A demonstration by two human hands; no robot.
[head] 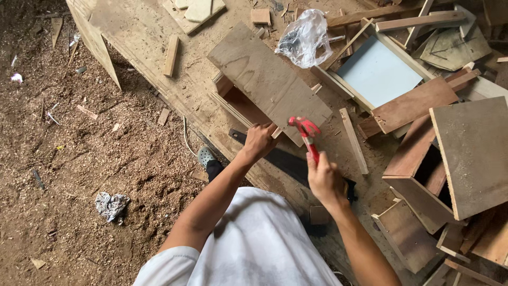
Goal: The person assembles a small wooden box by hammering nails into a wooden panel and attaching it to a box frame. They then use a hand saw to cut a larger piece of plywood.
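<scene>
- Plywood box (pixel 264 85) sits on the dusty board floor (pixel 153 47), just ahead of the person, its flat top panel tilted toward the camera.
- Left hand (pixel 259 140) pinches the panel's near edge, fingers curled together on it, steadying the spot.
- Right hand (pixel 325 180) wraps tight around the red hammer (pixel 306 130), head poised just beside that same edge.
- Panel looks stiff, thin and light for its size; rough, dry, not slippery. Edges are the place to grip, though I'd judge thin ply splits near a corner.
- Hammer looks head-heavy; the grip sits low on the handle.
- Around it: a clear plastic bag (pixel 304 37), a loose wood strip (pixel 353 140), a second open box (pixel 450 169), sawdust (pixel 79 159) everywhere.
</scene>
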